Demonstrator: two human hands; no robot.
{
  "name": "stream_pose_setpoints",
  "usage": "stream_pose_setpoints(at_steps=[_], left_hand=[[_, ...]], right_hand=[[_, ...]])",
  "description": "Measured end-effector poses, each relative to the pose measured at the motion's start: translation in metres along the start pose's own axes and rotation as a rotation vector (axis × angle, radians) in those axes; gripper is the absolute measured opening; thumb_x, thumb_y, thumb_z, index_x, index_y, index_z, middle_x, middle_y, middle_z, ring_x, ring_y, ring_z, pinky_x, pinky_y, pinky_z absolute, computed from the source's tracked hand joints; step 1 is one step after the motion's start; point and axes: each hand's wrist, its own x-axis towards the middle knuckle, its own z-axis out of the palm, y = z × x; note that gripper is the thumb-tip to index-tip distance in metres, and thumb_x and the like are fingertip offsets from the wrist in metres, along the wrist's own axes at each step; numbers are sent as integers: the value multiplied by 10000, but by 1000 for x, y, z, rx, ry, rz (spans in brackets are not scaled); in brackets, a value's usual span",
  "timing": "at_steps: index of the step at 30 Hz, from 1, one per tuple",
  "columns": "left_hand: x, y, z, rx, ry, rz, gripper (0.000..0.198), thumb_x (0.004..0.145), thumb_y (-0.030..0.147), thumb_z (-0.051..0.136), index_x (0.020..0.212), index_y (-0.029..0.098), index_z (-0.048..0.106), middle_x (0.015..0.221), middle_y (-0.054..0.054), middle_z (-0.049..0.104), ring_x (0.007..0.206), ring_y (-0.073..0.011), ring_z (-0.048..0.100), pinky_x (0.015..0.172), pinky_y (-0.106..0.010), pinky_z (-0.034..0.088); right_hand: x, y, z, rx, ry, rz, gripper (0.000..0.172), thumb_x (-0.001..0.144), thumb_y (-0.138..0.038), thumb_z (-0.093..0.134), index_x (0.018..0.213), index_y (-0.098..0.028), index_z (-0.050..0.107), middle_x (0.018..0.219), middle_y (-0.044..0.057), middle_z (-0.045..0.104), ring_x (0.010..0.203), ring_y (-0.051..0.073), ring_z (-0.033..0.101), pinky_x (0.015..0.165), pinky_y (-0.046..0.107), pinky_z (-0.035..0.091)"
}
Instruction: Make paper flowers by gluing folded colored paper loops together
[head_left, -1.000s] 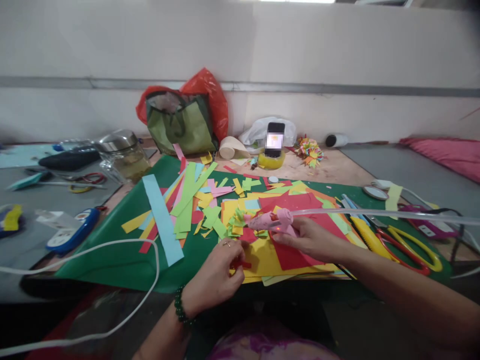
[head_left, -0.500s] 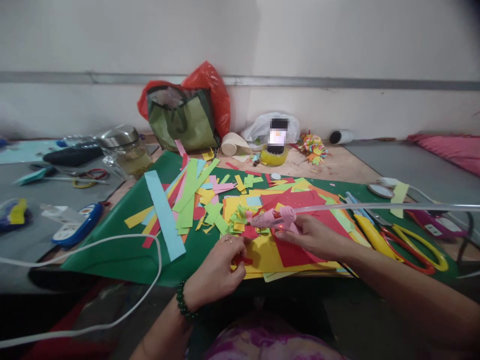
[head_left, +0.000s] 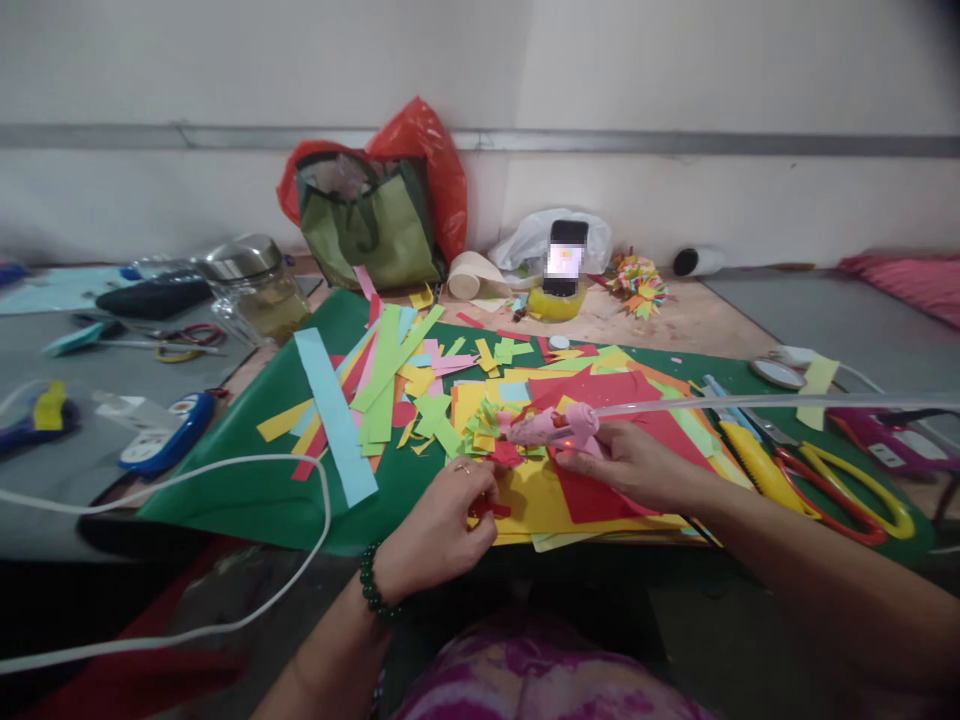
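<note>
My right hand [head_left: 622,465] is wrapped round the handle of a pink hot glue gun [head_left: 555,428], its nozzle pointing left. A small orange light glows on the gun, and a long clear glue stick [head_left: 720,402] juts out of its back to the right. Fingers curled, my left hand [head_left: 442,515] grips a red paper strip [head_left: 495,510] that shows between thumb and fingers. Just past the nozzle lies a cluster of fringed green and yellow paper [head_left: 484,425]. Under both hands are stacked yellow sheets [head_left: 525,505] and red sheets [head_left: 592,495].
Loose paper strips [head_left: 334,415] cover the green mat [head_left: 247,480] on the left. Scissors [head_left: 832,490] and a yellow cutter [head_left: 757,465] lie at right. Behind stand a glass jar [head_left: 259,290], a bag [head_left: 367,230], a phone [head_left: 566,255] and a paper pompom [head_left: 637,283]. A white cable [head_left: 326,500] loops at left.
The view has tilted down and shifted slightly, so everything sits a little higher and further right. Both hands keep their holds, with the glue gun nearly unmoved above the paper.
</note>
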Motion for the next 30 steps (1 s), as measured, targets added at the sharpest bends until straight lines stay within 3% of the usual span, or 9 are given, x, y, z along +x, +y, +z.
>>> stream_pose_setpoints(at_steps=[13,30], left_hand=[[0,0,-2,-27,-25,-16,164,679,55,479,718,210,447,903,-49,654,956,-210,568,809,-331,458],[2,2,-3,23,-31,-5,132,682,85,456,698,212,424,755,-18,551,776,-177,489,755,-312,426]], right_hand=[[3,5,-1,11,31,-20,502,789,-661,559,756,-171,664,607,5,525,576,148,461,512,265,357],[11,0,5,-220,-30,-129,465,863,-582,481,775,-163,662,654,36,594,579,152,489,548,274,340]])
